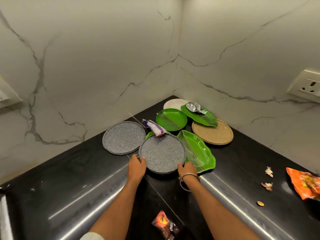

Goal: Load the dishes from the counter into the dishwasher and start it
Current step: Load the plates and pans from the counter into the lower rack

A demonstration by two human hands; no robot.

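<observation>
A grey speckled round plate [161, 153] lies on the black counter [69, 179] in the corner. My left hand [136, 166] grips its left rim and my right hand [187, 169] grips its right rim, thumbs on top. A second grey speckled plate [123, 137] lies just behind to the left. To the right lie a green leaf-shaped dish [197, 150], a round green plate [171, 119], another green leaf dish [201, 116], a tan speckled plate [213, 133] and a white plate [174, 103]. The dishwasher is out of view.
A purple wrapper [155, 127] rests behind the held plate. A crumpled foil wrapper [194, 106] sits on the far leaf dish. An orange packet [304, 184], peel scraps [268, 171] and a dark snack wrapper [165, 226] lie on the counter. A wall socket [308, 85] is at right.
</observation>
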